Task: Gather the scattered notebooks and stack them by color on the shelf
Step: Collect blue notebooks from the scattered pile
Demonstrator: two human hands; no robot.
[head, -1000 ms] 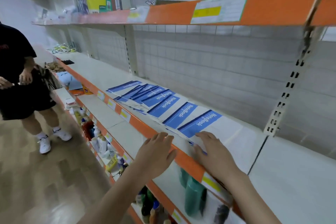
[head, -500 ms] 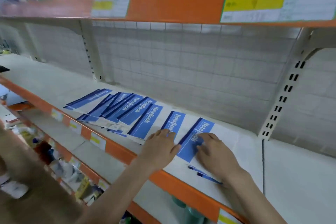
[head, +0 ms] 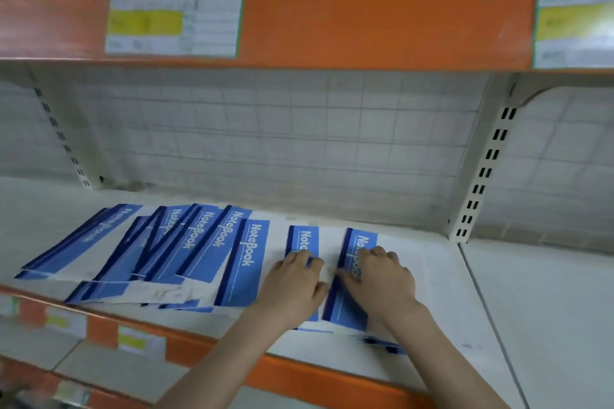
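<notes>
On a white metal shelf (head: pixel 531 292), overlapping blue-and-white paper notebooks (head: pixel 186 249) fanned out at the left. Beside them, the left hand (head: pixel 292 282) lay flat on one notebook (head: pixel 304 239), and the right hand (head: pixel 382 279) pressed flat on the rightmost notebook (head: pixel 345 309).

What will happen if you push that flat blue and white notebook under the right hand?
The thin blue and white paper notebook probably slides easily along the smooth white shelf. It looks light and bendy, so lifted by one edge it would likely droop.
</notes>
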